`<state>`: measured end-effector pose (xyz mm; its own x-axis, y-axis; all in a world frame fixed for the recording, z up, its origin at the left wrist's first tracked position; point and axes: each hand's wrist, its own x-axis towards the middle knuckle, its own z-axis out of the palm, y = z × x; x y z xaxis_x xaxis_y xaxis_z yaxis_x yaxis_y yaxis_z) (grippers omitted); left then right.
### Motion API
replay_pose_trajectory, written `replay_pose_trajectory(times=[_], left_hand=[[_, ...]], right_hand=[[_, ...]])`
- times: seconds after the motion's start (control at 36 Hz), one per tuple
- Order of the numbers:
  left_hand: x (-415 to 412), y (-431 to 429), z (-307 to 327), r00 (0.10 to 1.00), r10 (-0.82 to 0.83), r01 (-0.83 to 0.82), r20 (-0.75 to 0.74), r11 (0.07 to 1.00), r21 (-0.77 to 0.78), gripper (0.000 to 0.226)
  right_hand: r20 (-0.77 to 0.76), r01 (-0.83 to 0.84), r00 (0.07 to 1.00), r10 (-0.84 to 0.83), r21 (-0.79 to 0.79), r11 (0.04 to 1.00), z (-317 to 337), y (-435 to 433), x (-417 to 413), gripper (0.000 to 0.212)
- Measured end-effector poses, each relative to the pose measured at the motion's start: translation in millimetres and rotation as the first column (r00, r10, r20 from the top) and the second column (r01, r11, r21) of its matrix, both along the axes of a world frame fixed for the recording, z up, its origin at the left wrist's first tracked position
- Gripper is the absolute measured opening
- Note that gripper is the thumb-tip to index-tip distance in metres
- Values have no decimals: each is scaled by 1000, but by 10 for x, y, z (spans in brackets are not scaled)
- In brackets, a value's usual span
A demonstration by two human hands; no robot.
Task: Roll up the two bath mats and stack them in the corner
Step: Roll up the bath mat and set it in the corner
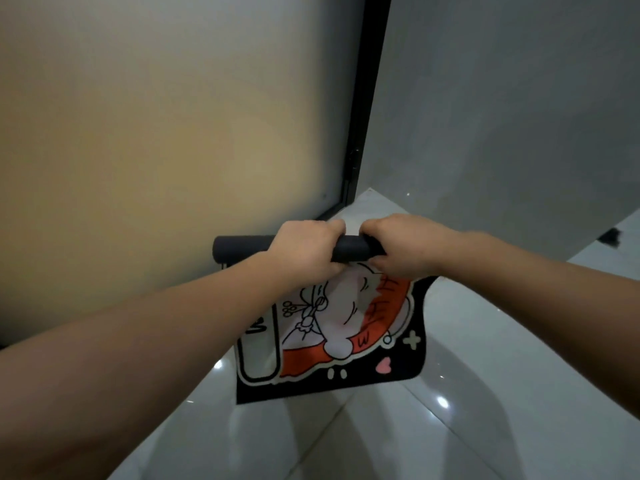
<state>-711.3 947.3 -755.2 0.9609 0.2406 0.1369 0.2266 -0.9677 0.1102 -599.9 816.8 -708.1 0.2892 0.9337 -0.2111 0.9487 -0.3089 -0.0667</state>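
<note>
I see a glossy white tiled floor meeting a frosted glass panel with a black frame and a grey wall at a corner. My left hand and right hand are both clenched around the rolled part of the bath mat, held above the floor; its printed end hangs down unrolled. A dark smudge at the far right is probably another item.
</note>
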Motion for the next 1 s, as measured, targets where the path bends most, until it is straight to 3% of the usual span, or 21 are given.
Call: replay_pose_trajectory(times=[0.11,0.19,0.31,0.36,0.5,0.58,0.67,0.72,0.81,0.89,1.0], left_hand=[[29,6,54,995,-37,29,-91,996,-88,30],[33,25,60,990,-41,26,-138,994,-105,29],[48,-8,57,986,-43,26,-159,994,-102,20],[53,-16,52,987,-43,27,-152,994,-110,17],[31,-6,10,983,-2,-16,-183,995,-95,20],[25,-15,13,983,-14,-3,-186,996,-89,27],[41,-20,86,971,-18,-39,-239,972,-231,32],[63,-26,124,965,-37,-35,-260,963,-265,24],[74,-60,140,972,-39,-2,-232,984,-176,19],[54,-136,119,983,-39,36,-182,999,-18,25],[24,-212,64,997,-61,67,-52,988,137,26]], right_hand=[[157,-13,988,-3,102,995,-71,-14,5,16],[186,-31,982,-3,178,984,-150,-35,16,19],[218,-40,976,9,136,990,-194,-20,31,35],[201,-26,980,9,86,996,-173,-8,43,30],[-1,52,999,-52,-45,998,-62,-23,18,22],[38,41,998,-41,0,999,-61,-48,15,20],[142,-18,990,5,89,996,-90,-70,32,18],[188,-51,982,27,121,991,-100,-72,35,17],[182,-55,983,37,96,994,-113,-66,32,22],[114,-6,993,12,-53,999,-94,-29,35,30],[-182,108,972,-151,-229,967,2,30,103,31]])
